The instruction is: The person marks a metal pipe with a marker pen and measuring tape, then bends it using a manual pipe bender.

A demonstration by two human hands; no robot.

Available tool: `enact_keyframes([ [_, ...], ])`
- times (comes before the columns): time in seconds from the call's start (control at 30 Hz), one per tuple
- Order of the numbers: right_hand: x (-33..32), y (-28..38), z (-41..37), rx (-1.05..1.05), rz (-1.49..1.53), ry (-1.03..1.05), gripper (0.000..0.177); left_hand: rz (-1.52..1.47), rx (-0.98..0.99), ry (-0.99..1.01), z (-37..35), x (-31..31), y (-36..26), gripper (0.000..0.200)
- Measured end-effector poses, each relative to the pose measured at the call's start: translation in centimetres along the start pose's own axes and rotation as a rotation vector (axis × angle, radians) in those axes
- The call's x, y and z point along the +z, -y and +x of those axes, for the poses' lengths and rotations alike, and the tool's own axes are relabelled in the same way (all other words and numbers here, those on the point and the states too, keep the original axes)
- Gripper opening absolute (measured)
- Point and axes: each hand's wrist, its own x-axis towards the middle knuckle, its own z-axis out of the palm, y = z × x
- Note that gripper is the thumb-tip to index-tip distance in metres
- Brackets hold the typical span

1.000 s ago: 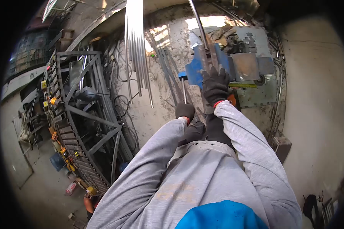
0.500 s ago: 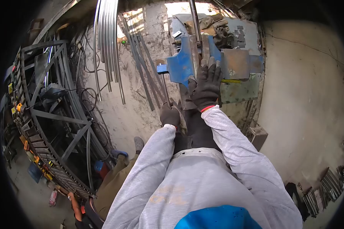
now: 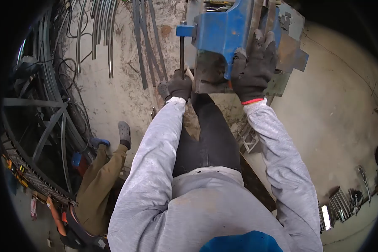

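A blue metal fixture (image 3: pixel 216 31) with steel plates stands at the top of the head view. From a blue block on its left side hangs a dark bar handle (image 3: pixel 182 54). My left hand (image 3: pixel 180 87), in a dark glove, is closed around the lower end of that handle. My right hand (image 3: pixel 254 69), gloved with a red cuff edge, lies on the fixture's right part. Its thumb is apart from the fingers, which stretch forward over the steel. What lies under the palm is hidden.
Metal tubes (image 3: pixel 111 42) and flat grey bars (image 3: pixel 140 50) lie on the floor. At the left is a steel frame (image 3: pixel 33 103) beside cables. Another person's legs (image 3: pixel 98 180) are near it. Tools (image 3: pixel 342 203) lie at the lower right.
The view has shifted, bringing the fixture closer and higher. My left hand stays on the bar handle and my right hand stays on the fixture, its thumb now further from the fingers.
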Motion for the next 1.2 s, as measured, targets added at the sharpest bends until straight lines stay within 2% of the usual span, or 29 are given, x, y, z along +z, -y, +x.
enact_keyframes([
  [0.07,0.7,-0.1,-0.5,-0.091,-0.012,-0.094,0.065,-0.104,0.007,0.042,0.6,1.5,1.6,0.036],
  [0.13,1.3,-0.5,-0.7,-0.094,-0.005,-0.052,0.064,-0.182,0.084,0.138,0.7,0.6,2.0,0.046],
  [0.27,2.3,-2.0,-0.6,-0.062,-0.045,-0.019,0.061,-0.223,0.13,0.031,-1.1,-1.3,5.4,0.056],
  [0.33,2.3,-2.3,-0.7,-0.054,-0.055,-0.016,0.06,-0.543,0.047,-0.108,-2.2,-3.0,9.9,0.057],
  [0.37,0.7,-0.1,-0.3,0.078,-0.051,0.133,0.067,-0.646,-0.133,-0.093,-3.9,-5.0,11.4,0.055],
  [0.4,0.5,0.6,-0.8,0.047,-0.039,0.132,0.067,-0.753,-0.308,-0.074,-5.9,-7.1,13.2,0.053],
  [0.47,1.3,-0.4,0.0,-0.009,-0.009,0.17,0.068,-0.734,-0.427,-0.207,-7.4,-1.6,24.7,0.042],
  [0.53,1.4,-1.0,0.2,-0.051,0.02,0.194,0.068,-0.887,-0.476,-0.283,-13.0,-1.3,29.1,0.032],
  [0.6,1.8,-1.6,0.6,-0.08,0.048,0.21,0.069,-1.125,-0.631,-0.266,-20.7,-4.8,26.9,0.028],
  [0.67,2.6,-2.4,1.6,-0.109,0.088,0.226,0.069,-1.268,-0.739,-0.176,-26.1,-2.4,30.7,0.023],
  [0.73,2.0,-6.3,3.5,-0.141,0.143,0.234,0.07,-1.212,-0.807,-0.282,-32.7,-0.6,29.8,0.017],
  [0.77,1.6,-6.1,3.2,-0.158,0.17,0.236,0.071,-1.258,-0.814,-0.233,-35.8,1.8,31.4,0.018],
  [0.83,-0.9,-7.6,-0.5,-0.174,0.421,0.034,0.08,-1.32,-0.862,-0.184,-41.6,5.9,32.8,0.018],
  [0.87,-2.3,-8.5,-3.1,-0.232,0.405,-0.024,0.079,-1.333,-0.916,-0.19,-44.4,7.7,31.9,0.019],
  [0.9,-3.7,-9.7,-6.1,-0.285,0.433,0.007,0.077,-1.362,-0.953,-0.25,-47.2,9.9,30.5,0.02],
  [0.93,-5.5,-10.7,-10.0,-0.339,0.329,0.077,0.066,-1.388,-0.983,-0.299,-49.3,11.9,29.0,0.021],
  [0.97,-6.6,-12.0,-13.9,-0.363,0.383,0.128,0.062,-1.488,-0.95,-0.204,-51.2,13.4,28.3,0.02],
  [1.0,-6.4,-14.9,-17.6,-0.427,0.312,0.147,0.064,-1.593,-0.909,-0.105,-53.3,15.2,27.4,0.02],
  [1.03,-5.8,-18.6,-21.7,-0.442,0.217,0.256,0.064,-1.093,-0.702,-0.116,-55.2,18.8,27.5,0.018],
  [1.07,-5.7,-22.0,-26.3,-0.348,0.2,0.423,0.062,-0.591,-0.489,-0.118,-56.4,23.5,28.5,0.018],
  [1.1,-7.2,-24.0,-30.5,-0.2,0.193,0.694,0.064,-0.595,-0.494,-0.123,-57.9,29.6,29.5,0.018],
  [1.13,-6.0,-28.8,-35.1,-0.191,0.172,0.845,0.057,-0.563,-0.246,-0.291,-59.2,33.6,30.6,0.018],
  [1.17,-5.7,-30.5,-35.9,-0.194,0.169,0.852,0.057,-0.522,0.003,-0.453,-57.9,35.7,30.3,0.023],
  [1.2,-8.7,-36.2,-37.3,-0.244,0.181,0.921,0.055,-0.523,0.0,-0.45,-58.7,37.0,30.7,0.023],
])
